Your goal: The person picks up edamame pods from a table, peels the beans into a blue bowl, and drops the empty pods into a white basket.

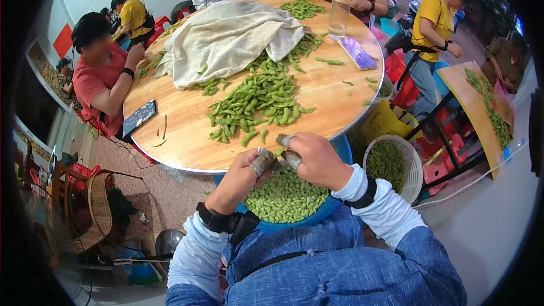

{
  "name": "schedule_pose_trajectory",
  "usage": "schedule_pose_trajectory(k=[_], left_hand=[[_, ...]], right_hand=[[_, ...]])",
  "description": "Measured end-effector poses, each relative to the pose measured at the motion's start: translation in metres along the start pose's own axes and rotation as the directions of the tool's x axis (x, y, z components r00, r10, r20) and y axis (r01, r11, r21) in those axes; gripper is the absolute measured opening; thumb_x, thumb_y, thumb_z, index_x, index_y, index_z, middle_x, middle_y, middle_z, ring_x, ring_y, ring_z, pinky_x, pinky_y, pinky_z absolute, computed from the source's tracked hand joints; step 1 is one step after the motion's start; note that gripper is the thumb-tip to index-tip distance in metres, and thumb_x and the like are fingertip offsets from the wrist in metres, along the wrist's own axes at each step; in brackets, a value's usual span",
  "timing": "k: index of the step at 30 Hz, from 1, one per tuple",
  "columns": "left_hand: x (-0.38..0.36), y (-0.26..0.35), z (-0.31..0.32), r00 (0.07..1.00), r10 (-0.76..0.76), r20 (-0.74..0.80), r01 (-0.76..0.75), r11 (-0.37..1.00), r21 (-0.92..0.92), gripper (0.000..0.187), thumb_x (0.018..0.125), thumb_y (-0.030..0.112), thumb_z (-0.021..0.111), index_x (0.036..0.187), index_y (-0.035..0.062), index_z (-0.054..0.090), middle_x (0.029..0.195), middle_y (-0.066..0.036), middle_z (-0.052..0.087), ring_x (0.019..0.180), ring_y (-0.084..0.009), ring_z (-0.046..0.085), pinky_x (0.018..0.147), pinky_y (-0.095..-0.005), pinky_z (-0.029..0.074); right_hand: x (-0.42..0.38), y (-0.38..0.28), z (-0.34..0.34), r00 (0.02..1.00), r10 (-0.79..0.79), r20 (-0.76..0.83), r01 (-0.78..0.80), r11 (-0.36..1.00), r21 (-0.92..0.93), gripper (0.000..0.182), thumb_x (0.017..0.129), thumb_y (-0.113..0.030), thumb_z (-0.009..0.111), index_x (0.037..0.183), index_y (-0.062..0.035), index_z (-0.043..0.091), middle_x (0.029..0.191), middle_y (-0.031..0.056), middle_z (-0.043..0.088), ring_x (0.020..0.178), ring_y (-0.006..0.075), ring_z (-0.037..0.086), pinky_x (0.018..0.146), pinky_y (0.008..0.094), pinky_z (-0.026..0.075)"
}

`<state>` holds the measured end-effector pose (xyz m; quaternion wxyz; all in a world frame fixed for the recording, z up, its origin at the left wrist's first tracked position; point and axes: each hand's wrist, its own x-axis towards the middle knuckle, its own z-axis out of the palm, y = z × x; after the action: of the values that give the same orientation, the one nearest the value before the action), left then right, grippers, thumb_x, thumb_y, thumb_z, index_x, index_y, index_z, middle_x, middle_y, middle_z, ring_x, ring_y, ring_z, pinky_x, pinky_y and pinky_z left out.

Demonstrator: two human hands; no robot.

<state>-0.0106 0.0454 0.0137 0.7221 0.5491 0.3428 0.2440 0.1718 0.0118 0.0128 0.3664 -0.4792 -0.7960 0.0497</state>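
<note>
Both of my hands are over a blue basin (341, 150) holding shelled green soybeans (286, 195). A small part of a green soybean pod (279, 151) shows between my fingertips. My left hand (241, 174) is closed in a pinch at the pod's left side, its thumb wrapped in a greyish covering. From the right, my right hand (318, 158) pinches the pod, with wrapped fingertips too. The fingers hide most of the pod. Just beyond my hands, a heap of unshelled pods (255, 99) lies on the round wooden table (328, 93).
On the table are a cream cloth (226, 34) over more pods, a clear bottle (340, 14), a purple phone (358, 52) and a dark patterned phone (140, 118). A white basket (416, 164) of pods stands right of my basin. People sit around the table.
</note>
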Motion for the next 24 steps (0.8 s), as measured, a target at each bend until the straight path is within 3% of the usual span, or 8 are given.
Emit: schedule_pose_trajectory(k=[1, 3, 6, 7, 13, 16, 20, 24], left_hand=[[-0.001, 0.0, 0.001, 0.999, 0.041, -0.018, -0.041, 0.999, -0.014, 0.014, 0.086, 0.015, 0.045, 0.086, 0.0048, 0.055, 0.068, 0.005, 0.049, 0.058, -0.0028, 0.039, 0.05, -0.0167, 0.029], [-0.005, -0.002, 0.004, 0.992, 0.118, -0.048, -0.12, 0.992, -0.039, 0.013, 0.086, 0.013, 0.046, 0.086, 0.0037, 0.055, 0.072, 0.005, 0.051, 0.062, -0.0027, 0.041, 0.054, -0.0165, 0.032], [-0.005, -0.007, 0.006, 0.985, 0.165, -0.058, -0.166, 0.986, -0.014, 0.011, 0.086, 0.01, 0.047, 0.086, 0.0025, 0.055, 0.075, 0.004, 0.053, 0.067, -0.0037, 0.045, 0.061, -0.0178, 0.036], [-0.002, -0.011, 0.005, 0.978, 0.205, -0.042, -0.205, 0.979, -0.001, 0.012, 0.086, 0.011, 0.047, 0.086, 0.0021, 0.056, 0.077, 0.003, 0.054, 0.07, -0.0046, 0.047, 0.064, -0.0192, 0.038], [0.003, -0.017, -0.01, 0.963, 0.27, 0.001, -0.267, 0.951, 0.152, 0.012, 0.084, 0.011, 0.049, 0.084, 0.0008, 0.055, 0.074, 0.001, 0.056, 0.069, -0.0067, 0.048, 0.063, -0.0218, 0.04], [0.005, -0.017, -0.02, 0.952, 0.306, 0.011, -0.299, 0.919, 0.256, 0.013, 0.083, 0.014, 0.051, 0.081, 0.0006, 0.054, 0.07, -0.001, 0.055, 0.066, -0.0077, 0.048, 0.06, -0.023, 0.041], [0.006, -0.015, -0.03, 0.96, 0.278, 0.017, -0.266, 0.9, 0.345, 0.016, 0.082, 0.016, 0.052, 0.077, 0.0004, 0.053, 0.066, -0.003, 0.054, 0.063, -0.0087, 0.048, 0.058, -0.0242, 0.041], [0.011, -0.02, -0.038, 0.972, 0.23, 0.04, -0.233, 0.943, 0.236, 0.018, 0.083, 0.017, 0.052, 0.077, 0.0004, 0.052, 0.065, -0.002, 0.054, 0.062, -0.0088, 0.048, 0.056, -0.0245, 0.04]], right_hand=[[-0.001, -0.002, 0.001, 0.987, 0.159, 0.016, -0.156, 0.943, 0.293, 0.017, 0.068, 0.001, 0.051, 0.085, -0.0003, 0.055, 0.074, 0.0095, 0.056, 0.067, 0.0227, 0.053, 0.061, 0.034, 0.043], [-0.003, -0.009, 0.002, 0.891, 0.418, 0.178, -0.397, 0.527, 0.751, 0.017, 0.075, -0.001, 0.052, 0.091, 0.0007, 0.057, 0.077, 0.0055, 0.058, 0.066, 0.0144, 0.052, 0.062, 0.0289, 0.043], [-0.004, -0.008, -0.005, 0.849, 0.333, 0.41, -0.511, 0.323, 0.796, 0.019, 0.082, -0.007, 0.051, 0.098, 0.001, 0.057, 0.079, 0.0008, 0.059, 0.066, 0.0056, 0.048, 0.062, 0.0225, 0.041], [-0.004, -0.007, -0.004, 0.813, 0.363, 0.455, -0.569, 0.33, 0.753, 0.017, 0.081, -0.004, 0.047, 0.094, -0.0002, 0.058, 0.076, 0.0002, 0.059, 0.063, 0.0044, 0.048, 0.056, 0.0198, 0.04], [0.003, -0.003, 0.004, 0.737, 0.402, 0.544, -0.634, 0.131, 0.762, 0.016, 0.082, -0.004, 0.044, 0.087, -0.0028, 0.058, 0.075, 0.0007, 0.059, 0.06, 0.0044, 0.049, 0.051, 0.0159, 0.038], [0.009, -0.003, 0.009, 0.7, 0.427, 0.572, -0.66, 0.084, 0.746, 0.015, 0.082, -0.004, 0.044, 0.086, -0.0024, 0.058, 0.074, 0.0008, 0.059, 0.06, 0.0045, 0.049, 0.051, 0.0169, 0.038], [0.016, -0.006, 0.012, 0.685, 0.447, 0.575, -0.686, 0.131, 0.715, 0.012, 0.081, -0.006, 0.047, 0.083, -0.002, 0.058, 0.072, 0.0005, 0.058, 0.06, 0.0048, 0.048, 0.053, 0.0181, 0.038], [0.02, -0.006, 0.018, 0.677, 0.48, 0.558, -0.699, 0.181, 0.692, 0.011, 0.082, -0.009, 0.05, 0.08, -0.0028, 0.059, 0.07, -0.0004, 0.057, 0.061, 0.005, 0.048, 0.054, 0.0188, 0.038]])
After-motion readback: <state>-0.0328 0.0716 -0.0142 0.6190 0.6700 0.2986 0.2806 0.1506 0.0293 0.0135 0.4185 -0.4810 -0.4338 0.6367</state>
